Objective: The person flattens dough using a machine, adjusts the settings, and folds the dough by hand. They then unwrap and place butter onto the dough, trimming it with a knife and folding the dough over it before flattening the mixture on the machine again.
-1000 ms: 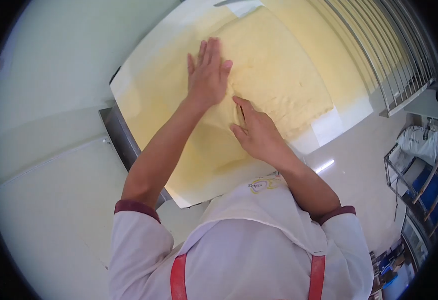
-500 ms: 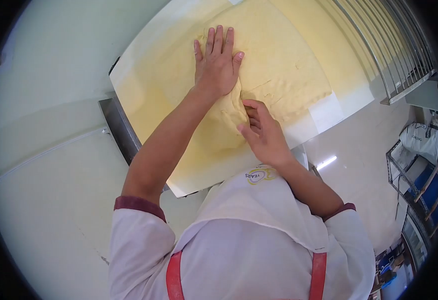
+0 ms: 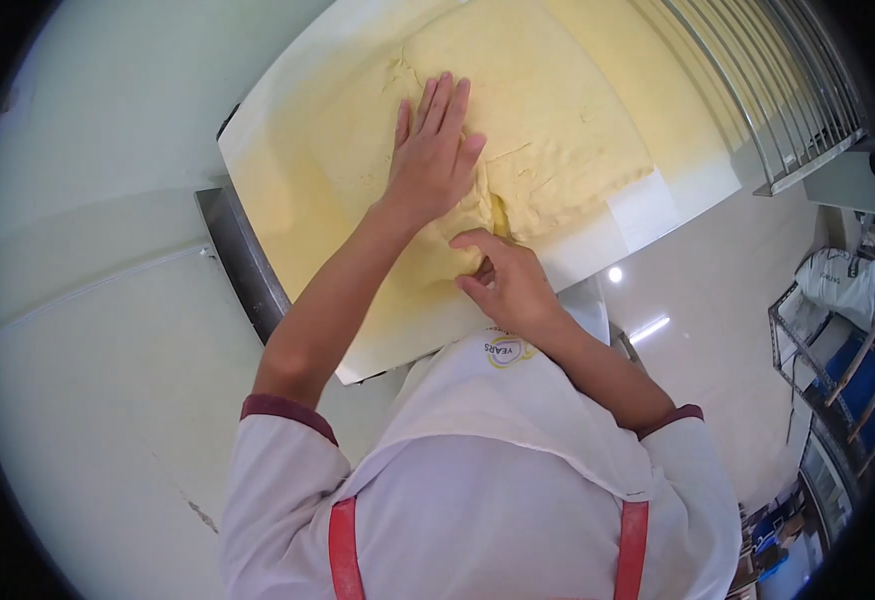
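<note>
A wide, pale yellow sheet of dough [image 3: 558,90] covers much of the work table [image 3: 693,205]. My left hand [image 3: 436,165] lies flat on it, palm down, with the fingers stretched out and the thumb apart. Nearer my body, my right hand [image 3: 510,282] has its thumb and fingers curled round a small end of dough [image 3: 467,261] by the front edge of the sheet. Just above the right hand, the sheet is creased and torn, and a darker yellow gap shows there. The right palm faces sideways, so part of its grip is hidden.
A metal rack of bars [image 3: 768,100] stands over the far right of the table. A wall [image 3: 88,330] runs along the left. On the right lie the shiny floor [image 3: 698,350], a white bag [image 3: 840,285] and a metal-framed shelf [image 3: 808,345].
My left hand has slid slightly toward my body, still flat. My right hand has moved left and closer, curling its fingers in. A gap has opened in the dough between them.
</note>
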The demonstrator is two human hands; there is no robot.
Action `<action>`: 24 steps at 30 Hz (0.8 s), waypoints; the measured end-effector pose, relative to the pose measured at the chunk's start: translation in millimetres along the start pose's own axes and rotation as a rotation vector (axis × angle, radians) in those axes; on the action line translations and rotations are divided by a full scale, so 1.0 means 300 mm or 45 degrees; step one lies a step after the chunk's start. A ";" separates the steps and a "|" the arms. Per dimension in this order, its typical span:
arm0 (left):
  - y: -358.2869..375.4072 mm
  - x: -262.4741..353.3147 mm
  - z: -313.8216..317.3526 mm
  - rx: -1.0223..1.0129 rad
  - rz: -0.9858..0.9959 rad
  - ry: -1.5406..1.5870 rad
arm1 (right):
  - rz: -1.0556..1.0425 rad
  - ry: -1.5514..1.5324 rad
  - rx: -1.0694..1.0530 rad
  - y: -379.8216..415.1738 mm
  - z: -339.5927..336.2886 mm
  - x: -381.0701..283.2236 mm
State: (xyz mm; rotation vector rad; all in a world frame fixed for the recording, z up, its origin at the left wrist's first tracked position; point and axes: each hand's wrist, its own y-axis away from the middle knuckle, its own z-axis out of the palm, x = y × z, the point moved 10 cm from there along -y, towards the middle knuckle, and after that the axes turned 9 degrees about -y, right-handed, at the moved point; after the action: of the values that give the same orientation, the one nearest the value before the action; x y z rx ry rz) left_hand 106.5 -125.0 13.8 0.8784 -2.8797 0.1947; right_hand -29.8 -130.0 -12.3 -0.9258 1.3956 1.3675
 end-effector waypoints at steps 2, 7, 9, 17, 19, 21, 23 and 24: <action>0.007 0.033 -0.005 -0.010 0.043 -0.009 | -0.146 0.003 0.143 0.001 -0.055 -0.016; -0.008 0.096 0.032 0.047 -0.073 -0.229 | -0.196 -0.020 0.332 0.020 -0.133 0.002; -0.005 0.092 0.034 0.086 -0.095 -0.196 | -0.254 0.011 0.315 0.021 -0.121 -0.014; 0.259 -0.078 -0.035 0.140 -0.195 -0.002 | -0.330 0.333 0.275 -0.004 -0.141 -0.024; 0.395 -0.099 0.015 0.087 -0.278 -0.125 | -0.302 0.469 0.263 -0.004 -0.149 -0.042; 0.383 -0.089 0.010 0.083 -0.327 -0.109 | -0.295 0.583 0.254 -0.001 -0.142 -0.058; 0.393 -0.092 0.004 0.100 -0.364 -0.059 | -0.314 0.682 0.241 0.002 -0.129 -0.076; 0.408 -0.093 0.004 0.107 -0.369 -0.018 | -0.276 0.569 0.221 0.004 -0.124 -0.064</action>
State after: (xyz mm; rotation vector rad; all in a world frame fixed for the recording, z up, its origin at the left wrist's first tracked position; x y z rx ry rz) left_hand 60.6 -9.3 -2.2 1.3008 -2.7303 0.2815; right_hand -30.0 -168.5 4.0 -1.2755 1.6570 0.8926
